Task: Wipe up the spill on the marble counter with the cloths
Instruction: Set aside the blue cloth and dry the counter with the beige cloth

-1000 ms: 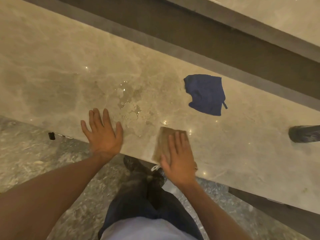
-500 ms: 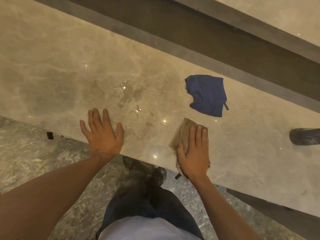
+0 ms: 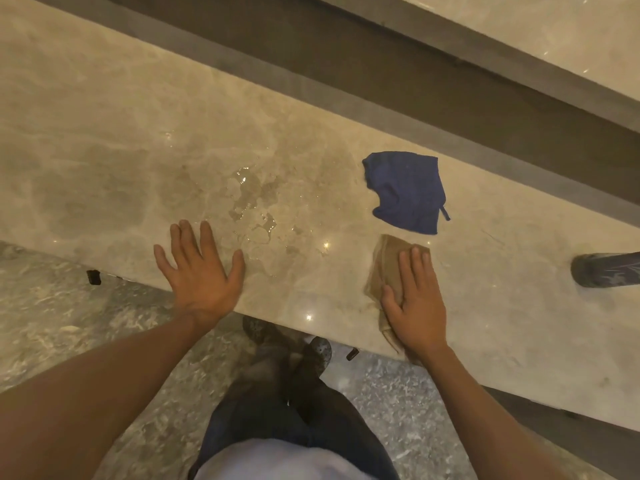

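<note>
Marble counter (image 3: 104,140): left hand (image 3: 199,271) flat; right hand (image 3: 417,299) presses tan cloth (image 3: 386,268).

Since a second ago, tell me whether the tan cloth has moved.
Yes. The tan cloth, under the right hand, slid right along the counter, away from the spill, to just below the blue cloth.

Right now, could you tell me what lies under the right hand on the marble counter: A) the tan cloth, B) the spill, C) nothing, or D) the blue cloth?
A: the right hand presses flat on the tan cloth, with the blue cloth lying apart beyond it and the spill off to the left.
</note>
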